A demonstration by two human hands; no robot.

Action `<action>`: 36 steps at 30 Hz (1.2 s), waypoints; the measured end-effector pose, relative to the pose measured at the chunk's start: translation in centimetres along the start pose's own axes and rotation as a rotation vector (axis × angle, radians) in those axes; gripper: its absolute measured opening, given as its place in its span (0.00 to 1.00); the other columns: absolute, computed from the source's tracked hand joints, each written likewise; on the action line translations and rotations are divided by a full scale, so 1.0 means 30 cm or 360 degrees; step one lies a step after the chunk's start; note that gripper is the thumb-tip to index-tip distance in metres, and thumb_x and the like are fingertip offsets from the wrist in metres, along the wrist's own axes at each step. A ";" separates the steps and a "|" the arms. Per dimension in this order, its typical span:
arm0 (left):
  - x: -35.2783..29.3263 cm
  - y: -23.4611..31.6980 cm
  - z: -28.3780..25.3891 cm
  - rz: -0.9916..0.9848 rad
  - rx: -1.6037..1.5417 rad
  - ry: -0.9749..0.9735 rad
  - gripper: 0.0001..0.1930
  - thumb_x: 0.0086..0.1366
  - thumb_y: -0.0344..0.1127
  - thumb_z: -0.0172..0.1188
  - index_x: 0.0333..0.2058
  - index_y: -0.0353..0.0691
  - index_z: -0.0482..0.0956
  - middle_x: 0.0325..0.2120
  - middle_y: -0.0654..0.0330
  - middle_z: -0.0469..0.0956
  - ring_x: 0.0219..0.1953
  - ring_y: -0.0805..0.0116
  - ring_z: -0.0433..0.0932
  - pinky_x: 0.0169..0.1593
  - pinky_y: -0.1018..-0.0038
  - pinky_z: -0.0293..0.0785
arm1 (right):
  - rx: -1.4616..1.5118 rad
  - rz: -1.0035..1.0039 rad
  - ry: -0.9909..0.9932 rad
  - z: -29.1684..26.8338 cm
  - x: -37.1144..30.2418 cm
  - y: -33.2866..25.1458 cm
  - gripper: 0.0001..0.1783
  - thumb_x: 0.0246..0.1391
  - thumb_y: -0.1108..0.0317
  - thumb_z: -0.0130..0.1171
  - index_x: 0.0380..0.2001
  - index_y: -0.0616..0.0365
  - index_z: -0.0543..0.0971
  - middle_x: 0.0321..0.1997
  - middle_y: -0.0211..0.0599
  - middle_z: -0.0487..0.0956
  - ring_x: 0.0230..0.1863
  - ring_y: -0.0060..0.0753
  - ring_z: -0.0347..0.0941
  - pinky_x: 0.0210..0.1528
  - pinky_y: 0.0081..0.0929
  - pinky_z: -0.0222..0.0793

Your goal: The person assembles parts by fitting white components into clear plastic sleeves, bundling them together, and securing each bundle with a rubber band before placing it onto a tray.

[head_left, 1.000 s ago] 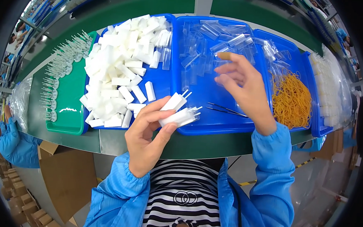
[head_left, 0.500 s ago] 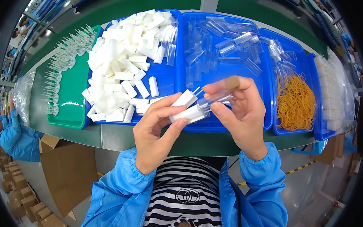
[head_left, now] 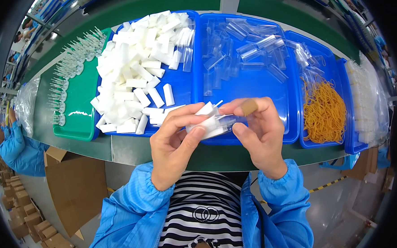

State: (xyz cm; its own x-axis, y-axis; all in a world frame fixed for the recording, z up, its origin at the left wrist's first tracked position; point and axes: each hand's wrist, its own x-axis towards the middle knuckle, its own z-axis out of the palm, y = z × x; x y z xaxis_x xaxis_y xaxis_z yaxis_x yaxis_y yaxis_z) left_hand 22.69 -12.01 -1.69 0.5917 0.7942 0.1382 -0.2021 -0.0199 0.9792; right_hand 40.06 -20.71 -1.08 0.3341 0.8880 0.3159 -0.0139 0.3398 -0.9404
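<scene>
My left hand (head_left: 173, 143) is closed round a pair of white rectangular blocks (head_left: 209, 124), side by side and tilted toward the right. A thin pale pin sticks out near the end of the upper block. My right hand (head_left: 265, 134), with a brown covering on one fingertip, pinches a clear plastic sleeve (head_left: 227, 120) between thumb and fingers. That sleeve meets the right end of the lower block; how far it reaches over the block is hard to make out. Both hands are above the front of the blue tray (head_left: 249, 88) of clear sleeves.
Left of it, another blue tray (head_left: 188, 85) bears a heap of white blocks (head_left: 129, 71). A green tray (head_left: 80, 113) has rows of small white-stemmed parts (head_left: 58, 96). On the right lie yellow rubber bands (head_left: 323, 112) and bagged white pieces (head_left: 359, 103). Another person (head_left: 20, 146) works at far left.
My right hand has moved slightly left and down with the clear sleeve, closer to my left hand. The upper block has turned, and fewer pins show.
</scene>
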 end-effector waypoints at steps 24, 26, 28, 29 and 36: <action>0.025 0.032 -0.014 0.0411 0.0695 -0.0221 0.13 0.56 0.23 0.68 0.41 0.40 0.85 0.54 0.50 0.73 0.53 0.57 0.77 0.52 0.67 0.76 | -0.0227 -0.0110 -0.0097 -0.011 -0.002 -0.022 0.15 0.54 0.85 0.55 0.45 0.63 0.72 0.52 0.46 0.77 0.53 0.33 0.76 0.55 0.28 0.73; 0.022 0.031 -0.019 0.0405 0.0629 -0.0263 0.14 0.57 0.23 0.68 0.43 0.40 0.85 0.55 0.49 0.73 0.53 0.57 0.76 0.54 0.66 0.75 | -0.0158 -0.0089 -0.0083 -0.007 -0.002 -0.029 0.15 0.54 0.85 0.55 0.45 0.62 0.73 0.53 0.46 0.77 0.54 0.34 0.76 0.56 0.29 0.72; 0.023 0.018 -0.024 0.0388 0.0544 -0.0293 0.14 0.57 0.23 0.68 0.43 0.40 0.85 0.55 0.49 0.73 0.53 0.56 0.76 0.54 0.65 0.75 | -0.0088 -0.0068 -0.0071 -0.004 -0.003 -0.030 0.16 0.54 0.85 0.54 0.46 0.62 0.73 0.54 0.46 0.76 0.55 0.35 0.75 0.57 0.29 0.71; 0.026 0.014 -0.025 0.0373 0.0458 -0.0323 0.14 0.57 0.23 0.68 0.43 0.40 0.84 0.55 0.49 0.73 0.53 0.56 0.76 0.54 0.65 0.75 | -0.0110 -0.0081 -0.0098 -0.006 -0.001 -0.028 0.17 0.54 0.85 0.54 0.47 0.62 0.73 0.55 0.47 0.76 0.55 0.35 0.75 0.57 0.30 0.71; 0.014 0.026 -0.017 0.0416 0.0558 -0.0221 0.14 0.57 0.23 0.68 0.44 0.38 0.84 0.54 0.49 0.74 0.53 0.56 0.77 0.55 0.65 0.75 | -0.0034 -0.0059 -0.0008 0.003 0.020 -0.048 0.20 0.56 0.83 0.57 0.52 0.65 0.70 0.57 0.50 0.74 0.55 0.36 0.76 0.59 0.33 0.70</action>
State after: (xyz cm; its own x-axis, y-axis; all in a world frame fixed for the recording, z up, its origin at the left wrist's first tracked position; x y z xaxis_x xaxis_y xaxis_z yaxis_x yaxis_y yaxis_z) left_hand 22.40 -11.40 -0.96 0.6596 0.6470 0.3825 -0.0965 -0.4318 0.8968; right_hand 40.19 -20.64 0.46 0.3290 0.8765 0.3514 0.0186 0.3660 -0.9304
